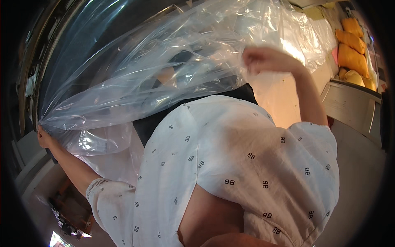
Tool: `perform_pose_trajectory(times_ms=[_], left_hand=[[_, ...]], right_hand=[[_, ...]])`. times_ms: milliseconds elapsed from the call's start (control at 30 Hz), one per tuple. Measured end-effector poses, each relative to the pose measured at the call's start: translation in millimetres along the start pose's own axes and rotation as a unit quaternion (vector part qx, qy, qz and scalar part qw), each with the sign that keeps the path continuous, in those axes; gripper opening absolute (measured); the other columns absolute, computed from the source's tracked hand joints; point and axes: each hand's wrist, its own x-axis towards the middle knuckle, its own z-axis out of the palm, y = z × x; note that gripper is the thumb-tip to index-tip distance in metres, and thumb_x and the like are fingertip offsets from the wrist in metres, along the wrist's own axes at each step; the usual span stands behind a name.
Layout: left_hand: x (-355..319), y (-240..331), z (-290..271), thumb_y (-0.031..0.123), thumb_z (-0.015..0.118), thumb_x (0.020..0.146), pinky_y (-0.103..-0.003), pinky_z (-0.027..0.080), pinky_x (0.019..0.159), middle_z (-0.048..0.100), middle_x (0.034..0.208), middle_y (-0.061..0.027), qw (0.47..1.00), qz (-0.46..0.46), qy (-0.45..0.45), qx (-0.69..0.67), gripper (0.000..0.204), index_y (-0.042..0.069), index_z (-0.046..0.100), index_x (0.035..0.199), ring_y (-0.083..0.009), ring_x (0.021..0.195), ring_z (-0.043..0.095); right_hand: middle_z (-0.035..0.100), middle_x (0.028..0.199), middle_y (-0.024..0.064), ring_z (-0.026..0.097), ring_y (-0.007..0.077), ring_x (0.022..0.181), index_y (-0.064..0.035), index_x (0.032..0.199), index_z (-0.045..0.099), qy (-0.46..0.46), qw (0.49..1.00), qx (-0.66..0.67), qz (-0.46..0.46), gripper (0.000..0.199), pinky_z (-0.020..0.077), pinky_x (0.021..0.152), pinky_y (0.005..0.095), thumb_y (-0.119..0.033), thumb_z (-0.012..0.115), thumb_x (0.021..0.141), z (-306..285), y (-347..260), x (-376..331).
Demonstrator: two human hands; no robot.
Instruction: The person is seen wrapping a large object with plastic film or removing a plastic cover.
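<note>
A large sheet of clear plastic film [173,78] spreads in front of me, wrinkled and shiny, with folds running from the far left to the upper right. At the far left my left hand [42,136] is closed on a gathered edge of the film, its arm stretched out sideways. My right hand [263,59] is raised at the upper right, beside the film's right part. Motion smears its fingers, so whether it grips the film cannot be made out. Dark cloth [144,127] shows beneath the film, against my white patterned shirt.
Orange-yellow bundles [352,57] are stacked at the far right, above a metal-fronted cabinet [349,105]. A dark frame [29,82] with rails runs along the left side. More crumpled film [312,37] lies at the upper right. Dark items [70,210] stand on the floor at lower left.
</note>
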Motion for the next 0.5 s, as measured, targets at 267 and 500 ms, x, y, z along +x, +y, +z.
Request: perform_pose_trajectory(times_ms=[267,500], left_hand=[[3,7,2,0.046,0.064,0.072,-0.032,0.045,0.075,0.067,0.087,-0.0084,0.999,0.039,-0.019,-0.007,0.042,0.007,0.069,0.088,-0.0234,0.081,0.062],[-52,80,-13,0.039,0.060,0.081,-0.025,0.043,0.073,0.066,0.085,-0.0042,0.970,0.140,-0.124,-0.155,0.036,0.006,0.067,0.092,-0.0141,0.078,0.058]], right_hand=[[0.047,0.091,0.0050,0.047,0.0158,0.088,-0.0026,0.090,0.047,0.316,0.917,-0.168,-0.177,0.020,0.0378,0.081,0.0269,-0.012,0.062,0.080,49,108,25],[0.053,0.080,-0.0003,0.052,0.0118,0.065,-0.0093,0.123,0.048,0.564,0.650,0.445,-0.248,0.048,0.0450,0.057,0.0243,-0.023,0.060,0.079,-37,-77,-79]])
